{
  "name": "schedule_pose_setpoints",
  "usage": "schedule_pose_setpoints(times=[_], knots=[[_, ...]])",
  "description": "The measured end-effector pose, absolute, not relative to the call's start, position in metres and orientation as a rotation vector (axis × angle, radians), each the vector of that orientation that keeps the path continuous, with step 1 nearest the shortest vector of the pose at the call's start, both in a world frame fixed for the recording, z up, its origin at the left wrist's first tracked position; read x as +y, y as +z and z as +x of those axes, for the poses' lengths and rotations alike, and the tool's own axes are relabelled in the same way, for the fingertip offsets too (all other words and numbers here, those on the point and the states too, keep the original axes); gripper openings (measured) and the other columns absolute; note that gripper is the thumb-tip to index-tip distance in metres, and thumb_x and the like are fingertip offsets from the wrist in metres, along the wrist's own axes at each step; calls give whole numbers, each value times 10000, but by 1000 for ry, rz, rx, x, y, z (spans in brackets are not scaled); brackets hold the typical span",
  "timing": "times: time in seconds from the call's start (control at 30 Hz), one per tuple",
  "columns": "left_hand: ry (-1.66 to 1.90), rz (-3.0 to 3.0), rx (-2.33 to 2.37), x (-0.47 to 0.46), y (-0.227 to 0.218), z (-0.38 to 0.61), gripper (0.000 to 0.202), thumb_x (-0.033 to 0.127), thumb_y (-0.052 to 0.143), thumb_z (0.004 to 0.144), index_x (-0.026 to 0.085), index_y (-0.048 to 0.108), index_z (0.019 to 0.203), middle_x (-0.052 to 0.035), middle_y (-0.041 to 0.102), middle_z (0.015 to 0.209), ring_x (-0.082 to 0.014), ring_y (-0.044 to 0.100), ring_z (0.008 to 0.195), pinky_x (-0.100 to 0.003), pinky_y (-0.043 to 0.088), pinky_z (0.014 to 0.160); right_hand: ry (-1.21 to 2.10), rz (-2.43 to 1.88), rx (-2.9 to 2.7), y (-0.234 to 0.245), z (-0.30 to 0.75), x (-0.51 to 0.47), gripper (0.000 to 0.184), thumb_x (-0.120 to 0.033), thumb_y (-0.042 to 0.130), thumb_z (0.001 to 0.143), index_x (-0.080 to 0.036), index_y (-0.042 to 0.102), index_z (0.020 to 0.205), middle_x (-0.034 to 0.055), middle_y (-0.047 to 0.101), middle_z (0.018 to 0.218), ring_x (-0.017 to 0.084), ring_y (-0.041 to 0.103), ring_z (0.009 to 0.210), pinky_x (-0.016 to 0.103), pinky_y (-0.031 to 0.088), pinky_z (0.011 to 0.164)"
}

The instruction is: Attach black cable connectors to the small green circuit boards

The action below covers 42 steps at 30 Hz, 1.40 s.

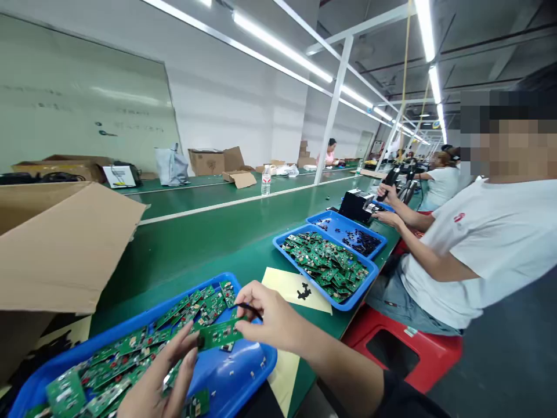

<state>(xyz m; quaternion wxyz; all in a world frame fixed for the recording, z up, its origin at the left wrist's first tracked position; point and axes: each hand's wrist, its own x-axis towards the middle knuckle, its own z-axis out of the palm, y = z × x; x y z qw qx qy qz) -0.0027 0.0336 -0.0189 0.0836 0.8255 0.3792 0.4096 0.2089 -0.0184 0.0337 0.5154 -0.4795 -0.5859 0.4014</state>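
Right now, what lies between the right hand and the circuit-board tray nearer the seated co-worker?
In the head view, yellow paper bearing small black pieces lies between the right hand and that blue tray.

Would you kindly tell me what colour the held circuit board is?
The circuit board is green, best seen in the head view.

Clear bottle [266,181] standing on green bench [195,232]; pale bag [169,167] near wall [230,104]; red stool [429,355] under seated co-worker [500,244].

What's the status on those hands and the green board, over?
Right hand pinching one green board and a thin black strip. Left hand at the board's other end. Blue tray with more boards underneath; nothing seen blocking either hand.
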Motion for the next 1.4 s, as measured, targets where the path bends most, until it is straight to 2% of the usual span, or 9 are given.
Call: schedule_pose_setpoints(times=[0.1,0.27,0.37,0.53,0.67,0.87,0.97,1.1,1.4], knots=[[1130,2561,1080,39,-22,-4,387,356,435,888,254,462,1261,-22,739,945,-203,714,813,-264,598,631,567,-1634,-1384,40,259,-10,204,-90,593,703,-193,536,870,-45,594,770,86,568,661,216,478,652],[1219,2655,1034,36,-20,0,326,420,467,863,221,577,1097,-60,715,1005,-241,700,868,-330,588,731,179,-2077,-982,48,373,-2,189,-131,556,827,-108,551,1014,84,605,979,173,590,868,345,493,780],[1305,2680,1045,30,-16,5,304,422,434,883,209,604,1016,-59,717,929,-223,700,825,-332,580,735,100,-2244,-834,39,412,-1,290,-307,540,896,-154,540,1142,78,571,1144,192,590,969,396,509,819],[1264,2674,1168,24,-16,5,255,305,412,896,181,626,958,-78,701,901,-208,685,840,-339,570,764,90,-2360,-783,19,423,-4,218,-242,581,856,-124,582,1039,92,606,1052,211,597,953,406,489,823],[1121,2655,1187,19,-20,5,201,211,446,859,188,637,917,-74,672,898,-202,668,818,-334,576,725,26,-2357,-772,24,423,-7,98,-122,535,763,-115,607,830,228,629,884,366,610,904,516,440,761],[994,2633,1246,13,-21,7,178,161,470,840,187,636,898,-73,652,927,-206,643,854,-373,561,775,248,-1994,-1363,19,338,5,115,-254,524,797,-207,576,888,33,657,894,158,632,728,285,494,709],[949,2633,1272,14,-20,6,166,157,483,837,181,632,906,-73,649,927,-204,640,864,-365,560,772,504,-1563,-1931,2,268,14,152,-178,449,813,-178,557,921,38,622,861,141,585,689,271,481,660],[897,2635,1291,14,-20,6,143,147,511,823,170,628,902,-68,647,913,-203,643,858,-370,558,779,526,-1447,-2435,-12,212,23,327,-23,450,731,-173,549,1005,98,540,1156,135,597,761,259,456,696],[853,2592,1308,10,-24,9,158,160,505,832,168,617,943,-77,639,928,-215,635,869,-369,550,773,569,-1622,-2459,-19,203,23,363,-3,441,714,-169,515,1029,111,604,1050,239,619,884,304,418,708]])
